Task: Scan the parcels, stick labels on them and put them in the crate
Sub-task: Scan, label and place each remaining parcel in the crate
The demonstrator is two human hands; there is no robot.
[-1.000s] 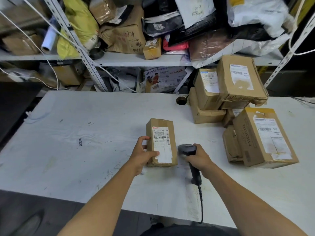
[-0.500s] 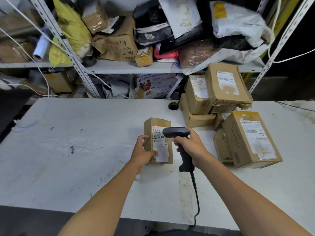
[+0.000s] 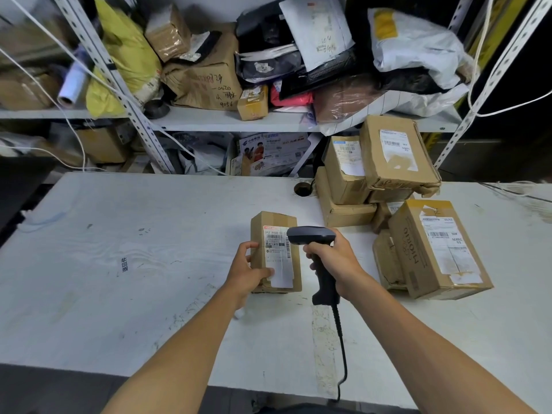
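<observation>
a: one parcel [image 3: 276, 252] in play, small brown carton, lying on the white table [image 3: 119, 264] near the middle, label [image 3: 277, 255] facing up.
b: who's got it?
a: left hand [image 3: 248, 271] grips its left side, thumb over the near end of the label, fingers curled round the edge.
b: right?
a: right hand [image 3: 334, 258] wrapped tight round the handle of a black scanner [image 3: 313, 237]. scanner head sits over the label's right part, just above the carton. can't tell if it touches. cable [image 3: 342, 354] runs down off the near table edge.
b: other stock?
a: stack of cartons [image 3: 379, 168] to the right, at the back edge of the table. one bigger box [image 3: 433, 249] lies tilted in front of them, printed label up, well apart from the scanned parcel.
b: behind?
a: metal shelf [image 3: 224, 121] crammed with bags and boxes, yellow bag [image 3: 125, 55] on the left, white poly mailer [image 3: 418, 46] on the right.
</observation>
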